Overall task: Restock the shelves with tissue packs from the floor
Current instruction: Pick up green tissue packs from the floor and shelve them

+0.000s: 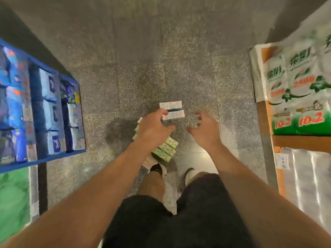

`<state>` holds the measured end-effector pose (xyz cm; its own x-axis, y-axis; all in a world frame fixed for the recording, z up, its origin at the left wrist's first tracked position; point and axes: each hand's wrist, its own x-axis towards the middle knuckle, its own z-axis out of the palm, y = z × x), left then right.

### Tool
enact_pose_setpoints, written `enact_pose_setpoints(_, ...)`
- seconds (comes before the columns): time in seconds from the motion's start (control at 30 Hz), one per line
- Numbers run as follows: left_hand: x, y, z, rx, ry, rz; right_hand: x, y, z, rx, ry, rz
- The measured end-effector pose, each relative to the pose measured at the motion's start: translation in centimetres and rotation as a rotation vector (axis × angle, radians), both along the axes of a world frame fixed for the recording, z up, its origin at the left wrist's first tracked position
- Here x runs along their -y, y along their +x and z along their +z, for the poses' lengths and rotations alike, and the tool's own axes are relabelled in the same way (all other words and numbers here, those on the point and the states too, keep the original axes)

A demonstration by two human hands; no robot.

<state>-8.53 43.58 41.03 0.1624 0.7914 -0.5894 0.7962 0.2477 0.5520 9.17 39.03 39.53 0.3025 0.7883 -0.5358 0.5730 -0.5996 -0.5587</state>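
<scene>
From my feed, the clearest print is on the green-and-white tissue bundles (295,97) on the right shelf: "10.2" in red-orange stands twice on the green band at their lower edge, and I make out what looks like "2400" in orange higher up, beside large green characters too blurred for me to read. A white shelf tag (283,161) below them carries dark marks I cannot decipher. The purple logos on the white packs (53,142) at left are smeared beyond reading.
</scene>
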Motion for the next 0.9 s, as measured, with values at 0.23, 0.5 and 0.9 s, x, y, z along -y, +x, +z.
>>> enact_pose_setpoints(0.23, -6.3, 2.5, -20.7, -0.113, -0.085, -0.005, -8.2, 1.5, -20.8, 0.073, -0.129, 0.073)
enact_pose_setpoints(0.5, -8.1, 5.9, -44.9, -0.208, -0.160, 0.165, -11.0, 3.0, -45.1, 0.119, -0.290, 0.302)
enact_pose_setpoints(0.9, -9.3, 6.1, -42.8, -0.205, -0.022, 0.139, -10.1, 3.0, -41.5, 0.136, -0.085, 0.124)
